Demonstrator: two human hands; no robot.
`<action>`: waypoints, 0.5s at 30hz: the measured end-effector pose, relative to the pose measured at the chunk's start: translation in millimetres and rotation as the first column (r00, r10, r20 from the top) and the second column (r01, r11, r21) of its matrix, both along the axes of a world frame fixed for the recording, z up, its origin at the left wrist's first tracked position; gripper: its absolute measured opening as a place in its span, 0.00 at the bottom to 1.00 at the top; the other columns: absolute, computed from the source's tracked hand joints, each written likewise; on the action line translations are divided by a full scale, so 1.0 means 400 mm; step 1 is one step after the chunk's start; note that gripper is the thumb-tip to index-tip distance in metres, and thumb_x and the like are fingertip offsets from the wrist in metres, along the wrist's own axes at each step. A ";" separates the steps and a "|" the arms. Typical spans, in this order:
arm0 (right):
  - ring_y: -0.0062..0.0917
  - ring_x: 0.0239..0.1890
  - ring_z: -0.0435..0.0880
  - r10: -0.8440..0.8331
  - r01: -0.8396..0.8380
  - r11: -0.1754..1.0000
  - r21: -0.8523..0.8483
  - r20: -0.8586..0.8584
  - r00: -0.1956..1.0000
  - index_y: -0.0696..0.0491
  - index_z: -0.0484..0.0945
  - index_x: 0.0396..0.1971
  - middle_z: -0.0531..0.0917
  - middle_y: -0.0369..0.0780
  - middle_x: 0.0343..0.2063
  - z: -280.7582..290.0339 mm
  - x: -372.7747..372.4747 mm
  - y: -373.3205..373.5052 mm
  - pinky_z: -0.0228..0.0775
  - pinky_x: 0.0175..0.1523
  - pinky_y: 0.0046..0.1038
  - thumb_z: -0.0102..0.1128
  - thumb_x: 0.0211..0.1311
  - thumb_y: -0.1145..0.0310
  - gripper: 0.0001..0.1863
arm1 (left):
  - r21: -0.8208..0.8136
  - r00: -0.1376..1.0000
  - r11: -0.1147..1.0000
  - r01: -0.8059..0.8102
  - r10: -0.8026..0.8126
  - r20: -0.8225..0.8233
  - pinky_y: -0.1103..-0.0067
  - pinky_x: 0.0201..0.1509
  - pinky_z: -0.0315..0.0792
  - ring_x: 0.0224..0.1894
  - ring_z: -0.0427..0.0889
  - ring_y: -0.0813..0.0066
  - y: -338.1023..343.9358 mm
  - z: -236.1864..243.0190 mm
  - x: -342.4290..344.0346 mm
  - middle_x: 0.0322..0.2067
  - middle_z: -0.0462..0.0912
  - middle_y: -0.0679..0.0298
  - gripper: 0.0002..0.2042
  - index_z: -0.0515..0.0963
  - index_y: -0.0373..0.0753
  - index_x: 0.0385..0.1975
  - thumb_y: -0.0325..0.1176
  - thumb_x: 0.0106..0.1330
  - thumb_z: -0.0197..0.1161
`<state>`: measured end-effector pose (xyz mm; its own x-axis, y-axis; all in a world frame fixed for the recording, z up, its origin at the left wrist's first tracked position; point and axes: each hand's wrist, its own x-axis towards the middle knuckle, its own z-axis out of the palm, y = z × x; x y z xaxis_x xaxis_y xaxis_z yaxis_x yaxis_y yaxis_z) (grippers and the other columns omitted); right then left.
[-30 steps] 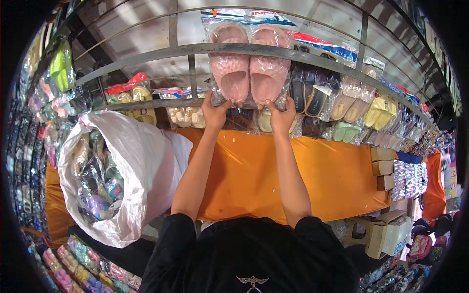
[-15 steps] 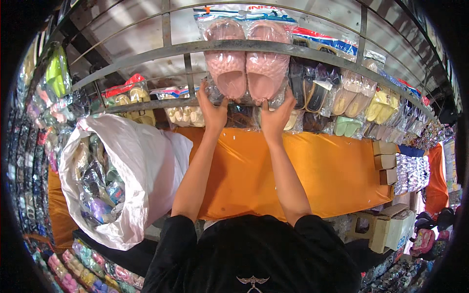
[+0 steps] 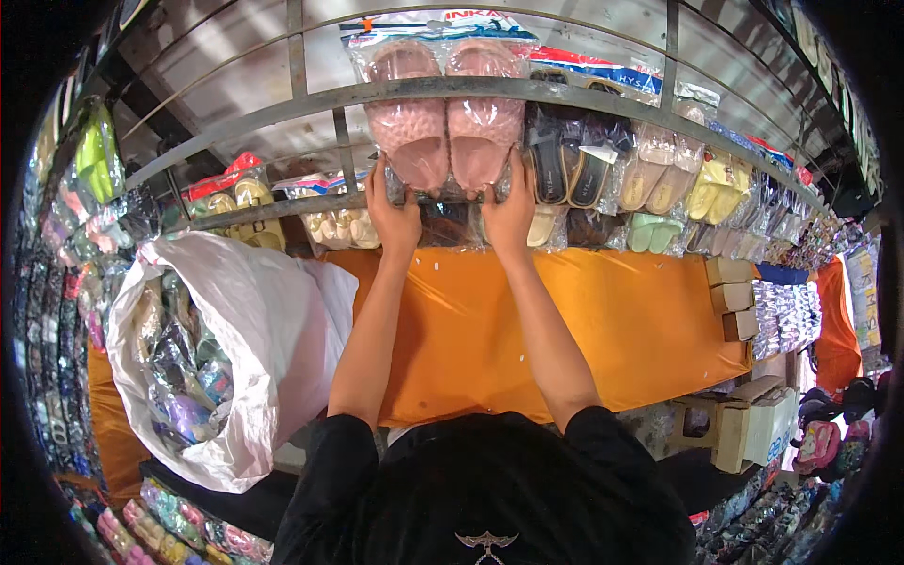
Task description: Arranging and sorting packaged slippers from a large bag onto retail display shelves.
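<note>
A bagged pair of pink textured slippers (image 3: 411, 146) hangs upright on the metal rack at the top, with a bar across it. My left hand (image 3: 395, 202) holds the package at its lower left corner, thumb and fingers around the clear plastic. At the lower right corner my right hand (image 3: 505, 209) grips it likewise. To the right of the package are bagged dark sandals (image 3: 556, 165); bagged cream slippers (image 3: 320, 226) lie to the left below my left hand's level.
A metal rail (image 3: 254, 118) curves across the display. A white sack (image 3: 282, 339) of bagged footwear stands at the left. An orange cloth (image 3: 612, 330) lies under my arms. Cardboard boxes (image 3: 730, 292) are stacked at the right, beside more bagged slippers.
The pink slipper package and both my hands have shifted left and slightly upward. The surrounding rack also appears a little further left in the view. My grip on the package continues.
</note>
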<state>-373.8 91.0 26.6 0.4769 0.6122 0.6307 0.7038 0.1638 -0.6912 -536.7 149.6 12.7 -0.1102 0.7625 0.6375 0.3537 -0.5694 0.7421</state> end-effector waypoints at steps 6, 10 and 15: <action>0.50 0.61 0.69 0.063 -0.063 0.998 -0.026 -0.002 0.998 0.54 0.63 0.64 0.68 0.52 0.59 -0.003 0.016 0.007 0.66 0.61 0.39 0.62 0.51 0.82 0.37 | 0.092 0.990 0.995 -0.049 0.060 -0.126 0.65 0.63 0.65 0.60 0.69 0.46 0.006 -0.020 -0.017 0.58 0.68 0.47 0.31 0.66 0.35 0.63 0.18 0.56 0.63; 0.50 0.61 0.68 0.067 -0.067 0.998 0.021 0.032 0.997 0.59 0.61 0.64 0.69 0.54 0.58 -0.016 0.020 0.004 0.60 0.65 0.39 0.65 0.48 0.81 0.40 | 0.006 0.981 0.999 0.041 -0.039 -0.189 0.65 0.64 0.64 0.62 0.67 0.45 -0.002 -0.007 -0.049 0.61 0.66 0.45 0.33 0.64 0.36 0.65 0.20 0.55 0.64; 0.50 0.64 0.64 0.025 -0.022 0.999 -0.026 0.101 0.995 0.58 0.58 0.65 0.67 0.55 0.60 0.000 -0.019 -0.046 0.58 0.67 0.41 0.66 0.50 0.78 0.41 | 0.015 0.971 0.999 -0.052 0.054 -0.233 0.64 0.64 0.65 0.62 0.67 0.43 -0.049 -0.013 -0.104 0.61 0.67 0.44 0.35 0.63 0.35 0.65 0.21 0.54 0.66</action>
